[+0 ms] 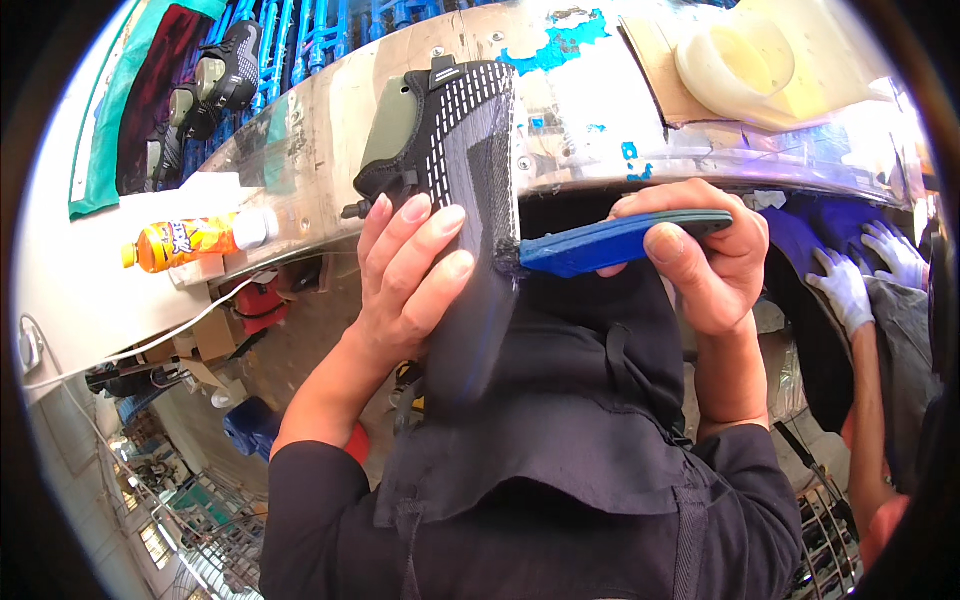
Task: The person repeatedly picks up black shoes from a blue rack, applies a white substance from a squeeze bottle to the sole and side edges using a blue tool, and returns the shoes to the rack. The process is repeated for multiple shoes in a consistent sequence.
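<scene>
A black and grey knit shoe upper [480, 165] with white dashes and an olive tongue lies on its side across the bench edge. My left hand [409, 270] grips it near the lacing, fingers spread over its top; whatever the palm meets is hidden. In my right hand [697, 247] is a flat blue tool [585, 244], pinched between thumb and fingers. The tool's left end touches the shoe's lower edge, where a dark, rough patch shows. The part of the shoe nearest my body is blurred.
An orange-labelled bottle [187, 241] stands at left by a white cable [180, 334]. Several similar shoes [229, 71] rest on blue rails beyond the bench [315, 157]. A pale plastic container [739, 64] sits back right. A co-worker's white-gloved hands [847, 289] are at far right.
</scene>
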`<state>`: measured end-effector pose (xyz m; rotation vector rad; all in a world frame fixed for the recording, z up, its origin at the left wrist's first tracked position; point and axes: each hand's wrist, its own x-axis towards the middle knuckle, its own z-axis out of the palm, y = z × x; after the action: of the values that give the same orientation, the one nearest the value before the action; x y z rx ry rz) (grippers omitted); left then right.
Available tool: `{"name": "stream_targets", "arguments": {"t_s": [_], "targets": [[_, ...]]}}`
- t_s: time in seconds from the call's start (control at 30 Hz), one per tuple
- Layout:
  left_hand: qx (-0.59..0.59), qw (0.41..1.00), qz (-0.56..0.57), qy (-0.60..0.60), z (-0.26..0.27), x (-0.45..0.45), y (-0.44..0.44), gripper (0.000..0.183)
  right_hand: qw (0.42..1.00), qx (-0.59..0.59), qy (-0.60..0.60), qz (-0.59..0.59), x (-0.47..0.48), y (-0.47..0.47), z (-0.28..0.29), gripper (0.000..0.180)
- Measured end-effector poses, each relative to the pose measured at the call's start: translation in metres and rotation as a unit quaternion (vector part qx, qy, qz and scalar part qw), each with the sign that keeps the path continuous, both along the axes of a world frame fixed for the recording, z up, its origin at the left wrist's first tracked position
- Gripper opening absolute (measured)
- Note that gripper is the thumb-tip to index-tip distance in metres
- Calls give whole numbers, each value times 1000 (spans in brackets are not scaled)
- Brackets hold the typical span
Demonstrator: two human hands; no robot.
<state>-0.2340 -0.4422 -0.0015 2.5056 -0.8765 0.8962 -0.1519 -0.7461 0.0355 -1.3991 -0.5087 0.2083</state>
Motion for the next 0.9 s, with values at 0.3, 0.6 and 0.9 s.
{"name": "stream_targets", "arguments": {"t_s": [0.3, 0.6, 0.9], "targets": [[-63, 996, 60, -12, 1, -7, -35, 45, 999, 15, -20, -48, -35, -13, 21, 24], [-108, 991, 78, -18, 18, 2, -59, 58, 993, 7, -82, -89, -59, -29, 51, 27], [-142, 985, 103, 0, 40, 21, -82, 85, 974, -26, -176, -143, -60, -40, 82, 29]]}}
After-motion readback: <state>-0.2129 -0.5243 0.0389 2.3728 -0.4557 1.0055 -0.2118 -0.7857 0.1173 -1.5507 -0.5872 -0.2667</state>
